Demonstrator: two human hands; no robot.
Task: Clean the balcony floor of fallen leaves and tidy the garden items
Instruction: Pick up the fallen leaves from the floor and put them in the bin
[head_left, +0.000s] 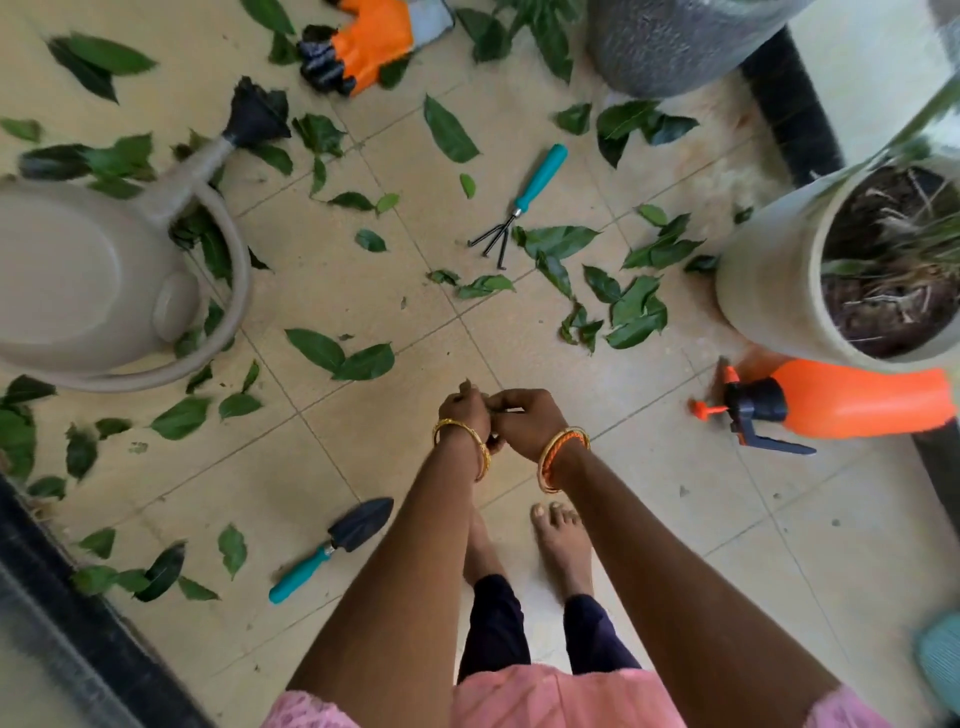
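Cleanup not yet begun: leaves (340, 356) cover floor (675, 519). Left hand (465, 408) and right hand (524, 421) touch, fingers curled; contents unclear. Next: gather leaves, then trowel (332, 545).

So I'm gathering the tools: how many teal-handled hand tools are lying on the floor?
2: a teal-handled black three-prong rake beyond the hands, and a teal-handled black trowel left of the feet. Leaves might hide others.

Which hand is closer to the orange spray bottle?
The right hand. It is nearer the orange spray bottle, which lies on the floor to its right; the left hand is just beyond, touching the right.
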